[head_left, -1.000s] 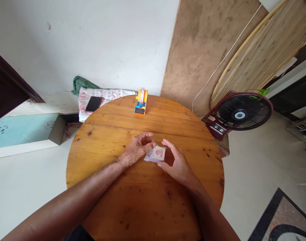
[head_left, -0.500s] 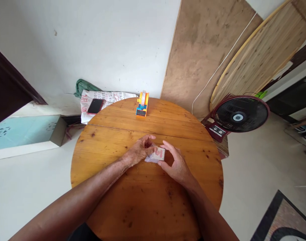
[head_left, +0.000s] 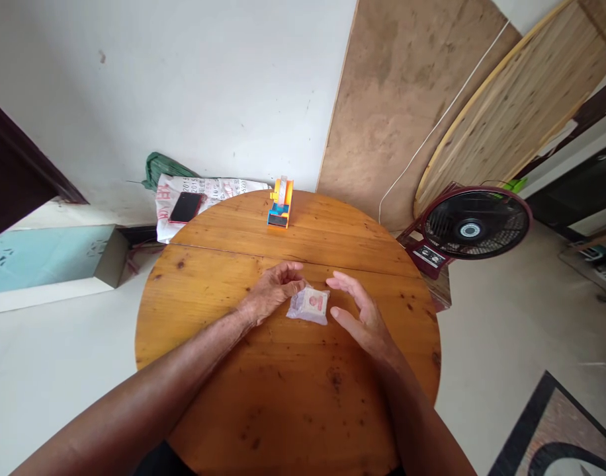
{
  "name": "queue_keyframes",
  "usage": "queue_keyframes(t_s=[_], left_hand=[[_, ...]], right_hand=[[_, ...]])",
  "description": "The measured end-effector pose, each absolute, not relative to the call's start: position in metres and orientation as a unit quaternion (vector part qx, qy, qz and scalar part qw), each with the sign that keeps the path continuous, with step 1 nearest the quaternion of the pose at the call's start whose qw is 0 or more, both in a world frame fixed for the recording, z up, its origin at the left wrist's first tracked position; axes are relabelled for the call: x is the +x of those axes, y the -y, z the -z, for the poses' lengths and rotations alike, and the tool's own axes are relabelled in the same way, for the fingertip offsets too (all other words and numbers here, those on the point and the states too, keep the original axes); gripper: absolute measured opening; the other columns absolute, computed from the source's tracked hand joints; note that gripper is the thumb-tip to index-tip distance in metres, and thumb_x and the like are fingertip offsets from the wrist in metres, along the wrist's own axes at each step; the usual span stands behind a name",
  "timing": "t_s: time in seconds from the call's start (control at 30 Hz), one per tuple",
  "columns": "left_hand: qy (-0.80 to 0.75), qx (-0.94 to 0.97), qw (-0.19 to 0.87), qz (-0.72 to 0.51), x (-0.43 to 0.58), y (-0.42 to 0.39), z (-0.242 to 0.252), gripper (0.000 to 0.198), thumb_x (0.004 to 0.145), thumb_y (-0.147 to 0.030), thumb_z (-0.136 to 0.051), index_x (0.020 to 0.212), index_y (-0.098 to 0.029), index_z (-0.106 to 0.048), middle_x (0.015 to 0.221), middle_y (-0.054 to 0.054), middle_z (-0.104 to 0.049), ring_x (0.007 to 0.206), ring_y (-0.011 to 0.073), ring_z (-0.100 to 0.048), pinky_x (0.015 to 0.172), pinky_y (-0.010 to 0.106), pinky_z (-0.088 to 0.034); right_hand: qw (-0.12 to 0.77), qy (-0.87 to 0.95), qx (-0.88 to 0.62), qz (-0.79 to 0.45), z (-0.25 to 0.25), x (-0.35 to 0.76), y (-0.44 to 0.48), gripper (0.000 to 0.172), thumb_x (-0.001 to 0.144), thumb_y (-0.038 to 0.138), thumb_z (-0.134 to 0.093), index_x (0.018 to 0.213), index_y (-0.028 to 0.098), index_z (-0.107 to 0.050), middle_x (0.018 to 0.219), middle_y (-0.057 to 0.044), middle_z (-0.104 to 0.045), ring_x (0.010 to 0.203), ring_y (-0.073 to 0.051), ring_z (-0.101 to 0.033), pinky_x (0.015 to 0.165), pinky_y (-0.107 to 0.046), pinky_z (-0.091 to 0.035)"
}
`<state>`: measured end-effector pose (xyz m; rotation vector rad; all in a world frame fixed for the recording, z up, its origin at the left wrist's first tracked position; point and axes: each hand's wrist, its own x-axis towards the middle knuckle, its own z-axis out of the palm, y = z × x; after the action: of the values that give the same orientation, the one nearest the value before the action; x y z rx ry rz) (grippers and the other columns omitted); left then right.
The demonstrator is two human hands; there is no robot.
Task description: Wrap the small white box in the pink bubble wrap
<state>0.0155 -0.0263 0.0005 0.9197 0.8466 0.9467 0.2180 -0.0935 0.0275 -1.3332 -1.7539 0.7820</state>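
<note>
Your box [head_left: 315, 302] is already inside plastic [head_left: 297, 308], tape dispenser [head_left: 282, 203] untouched, right hand [head_left: 366, 324] spread apart, left hand [head_left: 270, 292] touching plastic, its pinch unclear.

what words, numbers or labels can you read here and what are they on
"2015", printed twice on the sack; its red letters and remaining print are too unclear to read.
Packet: red print, too small and blurred to read.
Fan: markings too small to read.
</note>
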Motion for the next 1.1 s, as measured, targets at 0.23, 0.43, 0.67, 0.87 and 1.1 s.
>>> queue_keyframes(t_s=[0.23,0.43,0.67,0.87,1.1], left_hand=[[-0.377,0.419,0.712,-0.419,0.015,0.027,-0.003,0.053,0.057,-0.032,-0.085,0.101,-0.015,-0.060,0.084,0.001,-0.066,0.077,0.0157,-0.061,0.073,0.029,-0.044],[-0.362,0.425,0.722,-0.409,0.016,0.027,-0.001,0.051,0.058,-0.031,-0.085,0.100,-0.016,-0.060,0.083,0.000,-0.065,0.075,0.0152,-0.061,0.073,0.029,-0.044],[-0.348,0.444,0.723,-0.397,0.016,0.026,0.004,0.055,0.059,-0.031,-0.085,0.104,-0.016,-0.058,0.085,0.000,-0.064,0.073,0.0142,-0.060,0.065,0.026,-0.043],[-0.336,0.438,0.736,-0.391,0.017,0.027,0.006,0.059,0.059,-0.033,-0.085,0.107,-0.015,-0.056,0.083,0.000,-0.064,0.067,0.0121,-0.059,0.060,0.024,-0.043],[-0.322,0.454,0.742,-0.373,0.018,0.031,0.006,0.060,0.060,-0.036,-0.084,0.109,-0.016,-0.056,0.084,0.000,-0.062,0.064,0.0102,-0.057,0.056,0.023,-0.040]], right_hand=[[0.427,0.678,-0.544,-0.249,-0.024,0.220,0.091,0.030,0.081,0.021,-0.059,0.111,0.024,-0.061,0.111,-0.006,-0.068,0.109,-0.023,-0.062,0.101,-0.043,-0.045],[0.455,0.709,-0.493,-0.218,-0.020,0.216,0.088,0.010,0.083,0.019,-0.060,0.089,0.024,-0.066,0.100,-0.004,-0.068,0.097,-0.020,-0.064,0.090,-0.038,-0.050],[0.431,0.729,-0.484,-0.221,-0.013,0.211,0.087,0.011,0.083,0.019,-0.063,0.090,0.025,-0.069,0.108,-0.005,-0.065,0.104,-0.021,-0.062,0.095,-0.040,-0.047],[0.435,0.725,-0.490,-0.211,-0.012,0.210,0.088,0.012,0.083,0.019,-0.063,0.092,0.026,-0.070,0.113,-0.006,-0.065,0.107,-0.022,-0.061,0.097,-0.040,-0.045],[0.403,0.743,-0.488,-0.216,-0.014,0.206,0.090,0.011,0.081,0.019,-0.066,0.088,0.026,-0.070,0.114,-0.005,-0.064,0.108,-0.023,-0.060,0.097,-0.041,-0.044]])
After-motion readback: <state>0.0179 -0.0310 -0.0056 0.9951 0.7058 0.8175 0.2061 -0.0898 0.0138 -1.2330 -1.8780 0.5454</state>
